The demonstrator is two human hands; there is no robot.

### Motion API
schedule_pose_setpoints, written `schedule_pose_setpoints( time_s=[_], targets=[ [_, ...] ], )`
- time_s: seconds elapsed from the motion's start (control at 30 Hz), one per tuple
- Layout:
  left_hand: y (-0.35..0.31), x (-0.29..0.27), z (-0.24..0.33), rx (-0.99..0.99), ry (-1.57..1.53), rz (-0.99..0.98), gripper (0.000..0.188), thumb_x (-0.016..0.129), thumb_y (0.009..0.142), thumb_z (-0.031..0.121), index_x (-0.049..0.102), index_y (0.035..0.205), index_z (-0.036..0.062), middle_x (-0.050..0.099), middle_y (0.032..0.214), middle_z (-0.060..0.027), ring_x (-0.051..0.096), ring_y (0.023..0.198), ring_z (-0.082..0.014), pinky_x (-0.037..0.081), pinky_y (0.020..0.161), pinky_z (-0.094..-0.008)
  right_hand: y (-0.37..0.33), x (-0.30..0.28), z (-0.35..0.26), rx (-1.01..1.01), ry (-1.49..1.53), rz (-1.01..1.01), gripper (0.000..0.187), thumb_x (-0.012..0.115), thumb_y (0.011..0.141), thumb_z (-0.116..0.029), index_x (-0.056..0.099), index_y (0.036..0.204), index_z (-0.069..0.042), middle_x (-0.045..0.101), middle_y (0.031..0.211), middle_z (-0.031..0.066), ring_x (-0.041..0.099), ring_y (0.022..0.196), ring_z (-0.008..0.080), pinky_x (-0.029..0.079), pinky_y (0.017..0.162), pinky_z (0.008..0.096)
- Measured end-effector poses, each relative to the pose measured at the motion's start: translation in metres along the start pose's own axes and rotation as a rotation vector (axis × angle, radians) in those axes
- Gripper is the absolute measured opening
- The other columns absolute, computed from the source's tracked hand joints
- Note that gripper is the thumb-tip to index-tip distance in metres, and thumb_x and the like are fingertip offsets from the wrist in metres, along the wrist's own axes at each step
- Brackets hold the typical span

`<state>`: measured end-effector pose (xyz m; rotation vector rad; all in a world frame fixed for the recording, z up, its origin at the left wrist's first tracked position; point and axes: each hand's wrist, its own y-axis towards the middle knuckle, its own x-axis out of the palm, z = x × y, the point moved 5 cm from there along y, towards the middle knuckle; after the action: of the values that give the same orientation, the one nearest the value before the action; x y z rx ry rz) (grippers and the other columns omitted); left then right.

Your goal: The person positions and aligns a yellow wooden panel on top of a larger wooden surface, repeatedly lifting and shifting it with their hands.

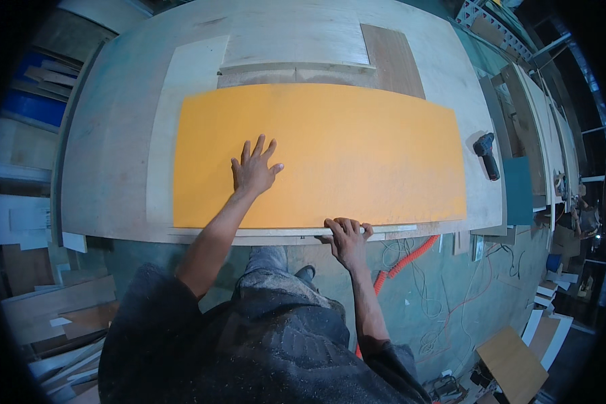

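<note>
A long yellow panel (377,155) lies flat on the big pale worktable in front of me. My left hand (254,173) rests palm down on its left half, fingers spread. At the panel's near edge, right of its middle, my right hand (347,240) has its fingers bent over the rim. Along that same edge runs a thin white strip (394,228), partly covered by the right hand. Whether the fingers press on the strip as well as the panel is hard to make out.
Several boards lie under and beyond the panel, including a brown board (392,57). A black cordless power tool (486,155) lies on the worktable (108,148) at the right. An orange coiled hose (411,258) hangs by the near edge. Board offcuts (60,316) are piled lower left.
</note>
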<state>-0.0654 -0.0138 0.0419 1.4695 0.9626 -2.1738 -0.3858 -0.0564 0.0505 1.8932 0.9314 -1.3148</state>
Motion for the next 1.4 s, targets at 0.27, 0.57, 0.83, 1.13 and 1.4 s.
schedule_pose_setpoints(
  time_s=[0.27, 0.57, 0.83, 1.13, 1.4],
  targets=[
    [0.069, -0.028, -0.003, 0.010, 0.032, 0.029, 0.074, 0.057, 0.105, 0.056, 0.025, 0.169, 0.0374, 0.012, 0.179, 0.0024, 0.012, 0.164, -0.0351, 0.022, 0.121, -0.0773, 0.073, 0.000, 0.015, -0.030, 0.021, 0.021, 0.039, 0.071, 0.096, -0.036, 0.066, 0.133, -0.024, 0.064, 0.122, 0.0008, 0.056, 0.121, 0.0204, 0.022, 0.107, 0.0536],
    [0.153, -0.057, -0.002, 0.019, -0.047, 0.046, 0.073, 0.058, 0.104, 0.054, 0.027, 0.168, 0.0361, 0.012, 0.179, 0.0014, 0.010, 0.164, -0.0354, 0.021, 0.121, -0.0781, 0.161, 0.008, 0.038, -0.060, -0.014, 0.050, 0.036, 0.068, 0.099, -0.038, 0.066, 0.133, -0.024, 0.063, 0.120, 0.0005, 0.055, 0.120, 0.0215, 0.023, 0.107, 0.0551],
    [0.232, -0.089, -0.001, 0.004, -0.007, 0.044, 0.073, 0.054, 0.104, 0.059, 0.024, 0.169, 0.0392, 0.011, 0.179, 0.0055, 0.011, 0.164, -0.0316, 0.020, 0.124, -0.0754, 0.243, 0.015, 0.061, -0.055, -0.022, 0.048, 0.035, 0.067, 0.101, -0.036, 0.067, 0.133, -0.025, 0.062, 0.121, 0.0010, 0.054, 0.123, 0.0218, 0.023, 0.109, 0.0569],
    [0.323, -0.116, 0.001, 0.018, 0.022, 0.111, 0.071, 0.052, 0.105, 0.060, 0.026, 0.168, 0.0396, 0.014, 0.179, 0.0044, 0.014, 0.164, -0.0316, 0.023, 0.122, -0.0756, 0.331, 0.017, 0.082, -0.077, -0.062, 0.095, 0.032, 0.067, 0.100, -0.034, 0.070, 0.131, -0.027, 0.063, 0.117, -0.0002, 0.054, 0.119, 0.0231, 0.023, 0.108, 0.0563],
    [0.433, -0.151, -0.001, 0.006, 0.028, 0.163, 0.070, 0.048, 0.106, 0.061, 0.023, 0.168, 0.0418, 0.015, 0.179, 0.0052, 0.014, 0.164, -0.0313, 0.022, 0.120, -0.0789, 0.444, 0.018, 0.105, -0.055, -0.053, 0.081, 0.032, 0.068, 0.101, -0.043, 0.073, 0.128, -0.027, 0.065, 0.118, 0.0000, 0.056, 0.119, 0.0252, 0.024, 0.109, 0.0566]
  ],
)
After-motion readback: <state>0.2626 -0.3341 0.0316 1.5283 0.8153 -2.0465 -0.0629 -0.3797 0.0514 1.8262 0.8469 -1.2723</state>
